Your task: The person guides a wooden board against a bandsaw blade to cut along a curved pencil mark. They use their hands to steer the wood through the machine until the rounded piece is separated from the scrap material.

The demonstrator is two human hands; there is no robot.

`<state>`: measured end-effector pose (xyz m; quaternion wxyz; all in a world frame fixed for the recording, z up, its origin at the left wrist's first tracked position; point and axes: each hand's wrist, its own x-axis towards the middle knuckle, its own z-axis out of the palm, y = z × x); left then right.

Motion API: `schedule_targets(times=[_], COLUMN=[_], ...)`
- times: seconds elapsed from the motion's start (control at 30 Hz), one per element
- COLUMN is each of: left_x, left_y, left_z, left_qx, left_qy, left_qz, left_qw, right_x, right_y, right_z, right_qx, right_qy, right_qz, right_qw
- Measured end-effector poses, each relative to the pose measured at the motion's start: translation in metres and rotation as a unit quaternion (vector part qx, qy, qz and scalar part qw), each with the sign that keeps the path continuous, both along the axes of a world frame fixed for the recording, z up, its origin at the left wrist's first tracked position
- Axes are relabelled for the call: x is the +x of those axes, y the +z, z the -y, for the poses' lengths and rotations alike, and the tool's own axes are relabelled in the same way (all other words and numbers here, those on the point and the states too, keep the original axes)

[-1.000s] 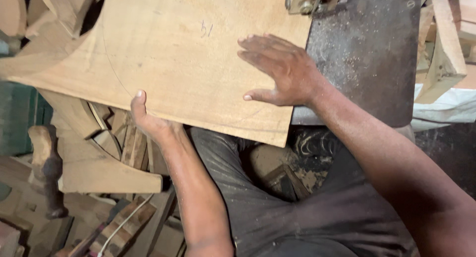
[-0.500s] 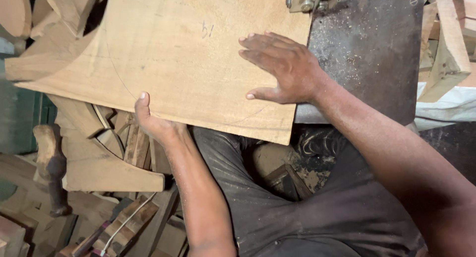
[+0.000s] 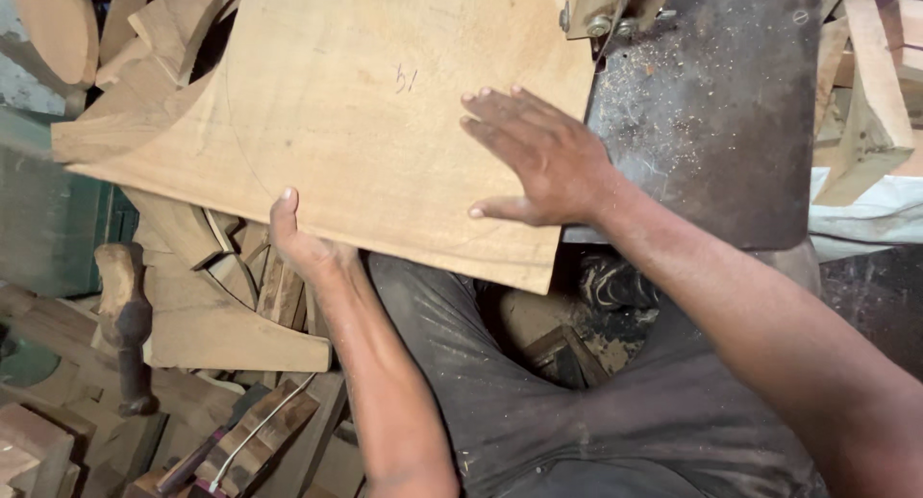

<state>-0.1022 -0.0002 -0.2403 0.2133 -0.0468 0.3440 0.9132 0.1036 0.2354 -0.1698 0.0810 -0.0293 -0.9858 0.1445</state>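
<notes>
A broad pale wooden board (image 3: 365, 123) with a curved pencil line lies on a dark metal saw table (image 3: 711, 123). My right hand (image 3: 538, 157) presses flat on the board's right part, fingers spread, close to the saw's blade guide (image 3: 606, 12). My left hand (image 3: 303, 243) grips the board's near edge from below, thumb up on the top face. The board's left end, cut in a concave curve, juts out past the table.
Curved wooden offcuts (image 3: 212, 306) are piled on the floor at the left, with a hammer-like tool (image 3: 125, 325) standing among them. More timber pieces (image 3: 865, 94) are stacked at the right. My dark trousers (image 3: 538, 402) fill the lower middle.
The board has turned slightly under both hands, its left end swinging a little. Both hands keep their places on it.
</notes>
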Motion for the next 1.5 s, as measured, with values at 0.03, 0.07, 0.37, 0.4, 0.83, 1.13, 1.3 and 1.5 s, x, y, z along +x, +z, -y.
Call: schedule_targets(times=[0.03, 0.07, 0.37, 0.4, 0.83, 1.13, 1.3, 1.5], left_x=[0.003, 0.007, 0.05, 0.052, 0.044, 0.037, 0.042, 0.042], left_y=[0.0, 0.001, 0.013, 0.013, 0.007, 0.003, 0.002, 0.004], left_z=[0.005, 0.009, 0.025, 0.025, 0.002, -0.004, -0.007, -0.013], left_qx=[0.006, 0.003, -0.031, -0.023, -0.021, 0.009, 0.019, -0.01], left_qy=[-0.007, -0.004, 0.023, 0.026, 0.033, 0.048, 0.063, 0.09], left_qz=[-0.009, -0.002, 0.032, 0.045, 0.029, 0.054, 0.031, -0.001], left_qw=[1.0, 1.0, 0.999, 0.998, 0.999, 0.997, 0.997, 0.996], right_x=[0.003, 0.007, 0.031, 0.031, 0.026, 0.022, 0.021, 0.022], right_y=[0.0, -0.001, 0.01, 0.01, -0.001, 0.002, -0.001, -0.006], right_z=[0.005, 0.008, 0.009, 0.008, -0.015, -0.018, -0.022, -0.025], right_qx=[-0.006, -0.004, -0.012, -0.012, -0.007, -0.009, -0.008, -0.013], right_qy=[-0.005, -0.001, 0.006, 0.009, 0.006, 0.01, 0.014, 0.015], right_qz=[-0.008, -0.009, -0.008, -0.007, -0.01, -0.015, -0.005, -0.019], right_qw=[1.0, 1.0, 1.0, 1.0, 1.0, 1.0, 1.0, 1.0])
